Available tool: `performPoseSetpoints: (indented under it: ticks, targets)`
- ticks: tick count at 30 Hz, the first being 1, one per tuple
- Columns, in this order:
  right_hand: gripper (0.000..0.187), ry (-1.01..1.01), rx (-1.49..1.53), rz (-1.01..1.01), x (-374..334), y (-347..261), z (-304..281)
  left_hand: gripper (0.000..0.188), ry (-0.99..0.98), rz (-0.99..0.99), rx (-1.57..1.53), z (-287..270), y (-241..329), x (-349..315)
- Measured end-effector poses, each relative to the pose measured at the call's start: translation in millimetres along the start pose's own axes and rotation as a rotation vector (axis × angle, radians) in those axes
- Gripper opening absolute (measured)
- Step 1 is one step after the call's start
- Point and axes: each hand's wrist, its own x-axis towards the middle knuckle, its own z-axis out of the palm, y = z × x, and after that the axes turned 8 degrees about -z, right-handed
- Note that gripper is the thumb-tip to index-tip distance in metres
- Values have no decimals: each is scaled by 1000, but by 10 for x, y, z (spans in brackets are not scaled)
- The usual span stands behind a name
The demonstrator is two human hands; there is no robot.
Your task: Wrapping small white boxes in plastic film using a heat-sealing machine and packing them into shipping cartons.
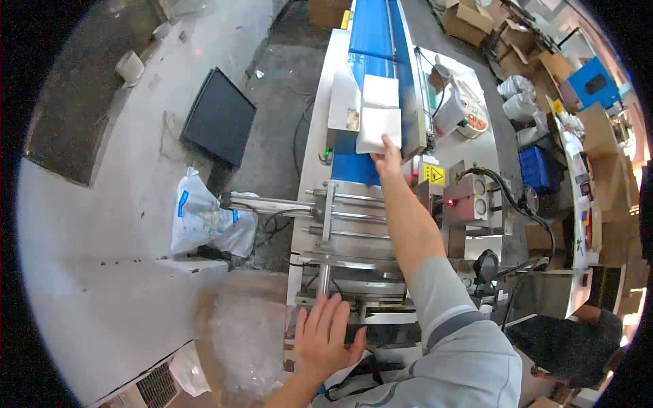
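My right hand (389,158) reaches forward over the machine. It grips the near edge of a white square pack (378,128), with the thumb on top and the other fingers mostly hidden beneath. Directly beyond lies another white square pack (381,91), its near edge meeting the first. Both are at the blue conveyor belt (371,27), between its side walls. I cannot tell what the packs contain. Near the front end of the machine is my left hand (325,336), fingers spread and holding nothing, beside a metal post (324,277).
Metal rollers (354,216) cross the machine before me. To their right stands a control box (469,198) with a red light and a black cable. White bags (197,214) and a dark flat panel (219,117) are at left. Another person (568,343) is at lower right.
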Motion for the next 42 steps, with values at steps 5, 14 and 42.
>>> performPoseSetpoints:
  ticks: [5,14,42]
  targets:
    - [52,169,-324,113,128,-222,-372,49,38,12,-52,96,57,15]
    - [51,-348,-1833,-487,-497,-725,563,62,29,13,-17,47,-64,-1]
    - [37,-806,-1101,-887,-4843,-2832,1813,20,417,-529,-775,-220,-690,-1617]
